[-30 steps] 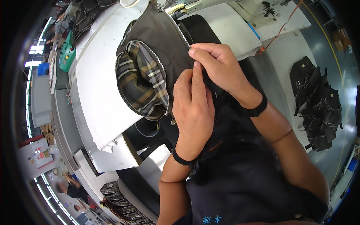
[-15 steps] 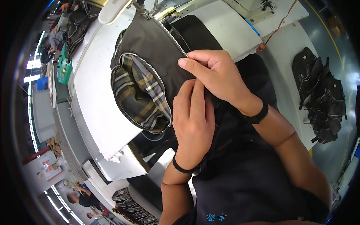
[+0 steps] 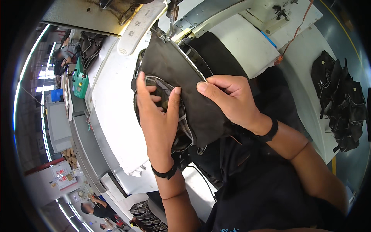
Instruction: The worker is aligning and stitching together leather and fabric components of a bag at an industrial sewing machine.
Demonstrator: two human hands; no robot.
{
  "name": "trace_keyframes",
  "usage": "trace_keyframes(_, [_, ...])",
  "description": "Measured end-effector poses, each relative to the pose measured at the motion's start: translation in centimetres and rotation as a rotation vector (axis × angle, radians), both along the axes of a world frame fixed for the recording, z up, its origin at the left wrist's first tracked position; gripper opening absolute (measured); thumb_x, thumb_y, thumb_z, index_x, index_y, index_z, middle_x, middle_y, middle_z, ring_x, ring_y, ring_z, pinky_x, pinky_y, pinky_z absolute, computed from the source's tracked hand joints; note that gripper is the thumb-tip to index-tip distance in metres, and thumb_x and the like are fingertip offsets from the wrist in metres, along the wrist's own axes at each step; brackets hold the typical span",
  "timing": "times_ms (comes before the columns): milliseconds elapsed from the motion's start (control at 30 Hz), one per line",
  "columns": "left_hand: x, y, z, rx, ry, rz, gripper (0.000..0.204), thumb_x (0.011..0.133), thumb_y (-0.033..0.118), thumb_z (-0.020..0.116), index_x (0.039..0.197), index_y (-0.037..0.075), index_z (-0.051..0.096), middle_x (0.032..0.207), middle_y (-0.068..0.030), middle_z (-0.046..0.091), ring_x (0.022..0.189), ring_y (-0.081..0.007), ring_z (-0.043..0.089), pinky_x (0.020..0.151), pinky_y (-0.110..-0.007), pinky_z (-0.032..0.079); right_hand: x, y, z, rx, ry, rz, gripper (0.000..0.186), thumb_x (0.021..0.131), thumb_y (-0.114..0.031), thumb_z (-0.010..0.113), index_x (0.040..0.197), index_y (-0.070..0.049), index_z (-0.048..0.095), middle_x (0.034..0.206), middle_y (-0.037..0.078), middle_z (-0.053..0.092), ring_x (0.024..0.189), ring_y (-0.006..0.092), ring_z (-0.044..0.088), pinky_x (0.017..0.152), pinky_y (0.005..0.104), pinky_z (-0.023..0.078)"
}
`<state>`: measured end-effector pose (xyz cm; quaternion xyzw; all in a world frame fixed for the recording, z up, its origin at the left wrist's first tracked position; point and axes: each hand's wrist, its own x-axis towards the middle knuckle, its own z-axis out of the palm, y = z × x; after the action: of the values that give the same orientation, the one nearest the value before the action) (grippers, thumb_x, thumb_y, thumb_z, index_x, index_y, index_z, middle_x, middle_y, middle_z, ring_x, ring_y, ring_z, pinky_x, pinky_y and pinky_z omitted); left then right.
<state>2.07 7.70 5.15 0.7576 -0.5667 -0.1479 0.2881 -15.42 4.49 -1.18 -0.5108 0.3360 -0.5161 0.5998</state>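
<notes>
A dark brown fabric bag piece (image 3: 166,58) lies under the sewing machine's presser foot (image 3: 164,36). A straight metal zipper (image 3: 189,62) runs down from the foot along the piece's right edge. My right hand (image 3: 237,102) pinches that edge at the zipper between thumb and fingers. Over the curved pocket opening on the left, my left hand (image 3: 158,116) is spread, thumb and fingers apart. It covers most of the plaid lining (image 3: 186,129), which shows beside the curved zipper (image 3: 184,110). Whether its fingers touch the fabric I cannot tell.
The sewing machine head (image 3: 89,17) overhangs the white table (image 3: 112,100) at upper left. A blue pen (image 3: 269,39) and an orange cord (image 3: 295,34) lie at upper right. Dark sewn pieces (image 3: 340,102) are heaped at far right. Another person (image 3: 98,208) sits at lower left.
My left hand has left the fabric beside my right hand, moving up and left over the pocket opening, its fingers spreading. My right hand keeps its pinch. The whole view has shifted.
</notes>
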Motion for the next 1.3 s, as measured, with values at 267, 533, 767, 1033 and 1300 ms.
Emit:
trace_keyframes(267, [1.2, -2.4, -0.6, -0.223, -0.332, -0.612, 0.065, 0.095, 0.035, 0.070, 0.152, 0.009, 0.051, 0.159, -0.0225, 0.040, 0.146, -0.0425, 0.038, 0.121, -0.054, 0.027, 0.4, -0.2, 0.1, -0.019, -0.039, -0.015, 0.024, 0.100, -0.015, 0.071, 0.086, 0.005, 0.069, 0.066, -0.008, 0.050, 0.065, -0.0014, 0.040, 0.053, 0.0222, 0.031])
trace_keyframes(533, [2.5, 0.9, -2.9, -0.185, -0.330, -0.229, 0.051, 0.096, 0.020, 0.073, 0.142, 0.004, 0.059, 0.146, -0.0243, 0.052, 0.135, -0.0416, 0.049, 0.115, -0.047, 0.037, 0.0, -0.1, -0.9, 0.020, -0.029, 0.016, 0.025, 0.100, -0.014, 0.070, 0.083, 0.003, 0.066, 0.067, -0.008, 0.048, 0.065, -0.0011, 0.038, 0.052, 0.0231, 0.030])
trace_keyframes(767, [0.4, 1.3, -2.5, 0.002, 0.024, 0.000, 0.039, 0.088, 0.028, 0.084, 0.105, 0.000, 0.064, 0.087, -0.0083, 0.065, 0.071, -0.0134, 0.055, 0.065, -0.029, 0.048, 0.7, -0.2, -1.5, -0.025, -0.037, -0.024, 0.025, 0.100, -0.014, 0.071, 0.084, 0.005, 0.068, 0.066, -0.008, 0.049, 0.064, -0.0014, 0.040, 0.052, 0.0219, 0.031])
trace_keyframes(1033, [0.9, 1.0, -1.9, 0.269, 0.141, -0.070, 0.038, 0.098, 0.031, 0.074, 0.082, -0.001, 0.062, 0.061, -0.0064, 0.055, 0.057, -0.0124, 0.049, 0.056, -0.029, 0.043, 0.4, -0.4, -1.6, -0.079, -0.036, -0.006, 0.027, 0.100, -0.016, 0.070, 0.083, 0.005, 0.068, 0.063, -0.006, 0.047, 0.063, -0.0006, 0.040, 0.052, 0.0232, 0.032])
trace_keyframes(1300, [-0.7, 4.9, -1.7, 0.026, -0.029, -0.154, 0.040, 0.088, 0.019, 0.084, 0.109, 0.000, 0.056, 0.094, -0.0116, 0.060, 0.078, -0.0212, 0.058, 0.067, -0.035, 0.049, 0.3, -0.7, -1.9, -0.133, -0.019, -0.020, 0.026, 0.099, -0.019, 0.071, 0.088, 0.005, 0.071, 0.062, -0.004, 0.050, 0.061, 0.0009, 0.041, 0.051, 0.0247, 0.032])
